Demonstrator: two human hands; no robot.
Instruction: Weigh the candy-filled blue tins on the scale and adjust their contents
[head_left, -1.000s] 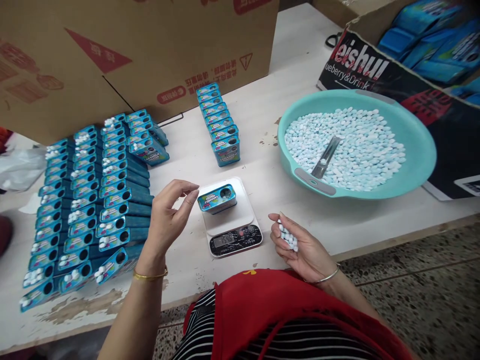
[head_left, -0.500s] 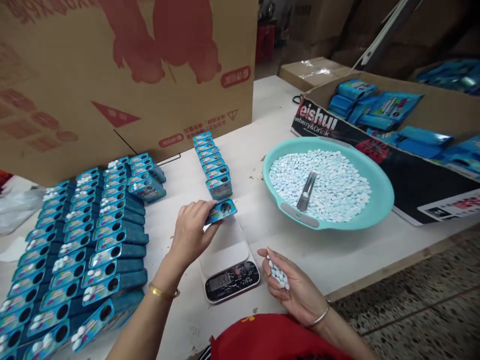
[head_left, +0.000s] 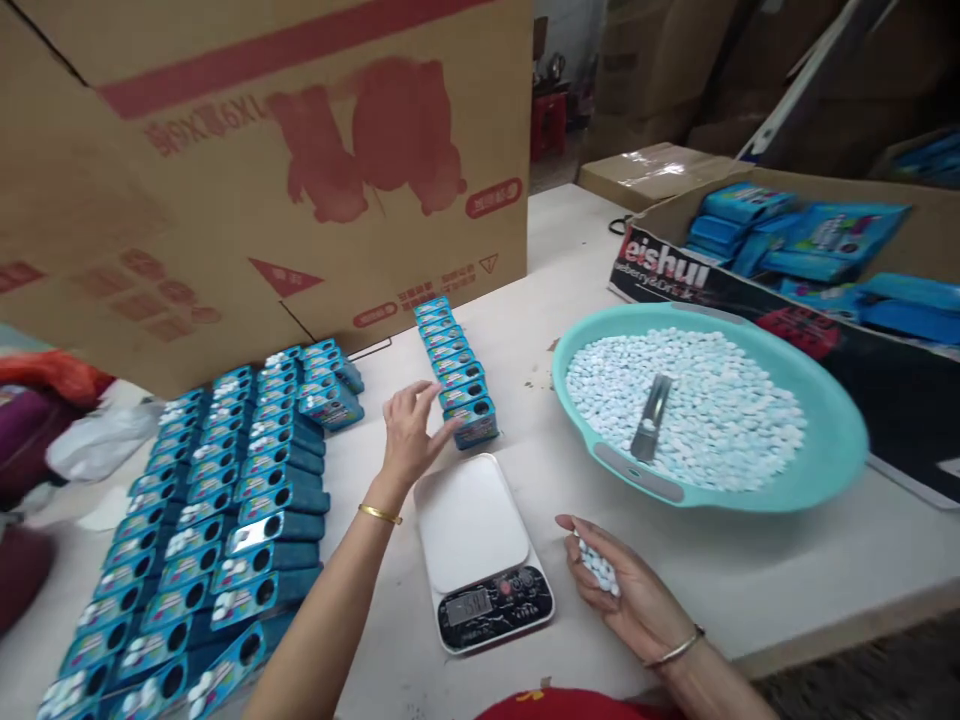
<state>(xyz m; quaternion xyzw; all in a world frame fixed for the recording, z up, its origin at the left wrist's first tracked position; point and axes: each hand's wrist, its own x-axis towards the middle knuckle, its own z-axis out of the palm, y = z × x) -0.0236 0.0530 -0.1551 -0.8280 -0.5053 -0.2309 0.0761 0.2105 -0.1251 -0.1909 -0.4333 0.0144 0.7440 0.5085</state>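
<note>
My left hand (head_left: 411,432) is beside the front end of a short row of blue mint boxes (head_left: 475,424), thumb and fingers apart and nothing held between them. Below it lies a kitchen scale (head_left: 472,525) with a bare white plate and a lit display too blurred to read surely. To the right of the scale, my right hand (head_left: 626,590), palm up, has its fingers curled round a small heap of pale mints (head_left: 598,568). A turquoise basin (head_left: 592,425) full of such mints stands beyond it, with a metal scoop (head_left: 651,418) lying on them.
On the left stand several rows of blue boxes (head_left: 277,500), many with white mints lying on top. A large cardboard carton (head_left: 337,240) closes off the back. At the right, an open carton (head_left: 667,265) holds more blue packs. A white plastic bag (head_left: 105,440) lies far left.
The mint box in my left hand has been let go at the front of the short row, and the hand has drawn open beside it. The right hand still holds mints. The view has shifted.
</note>
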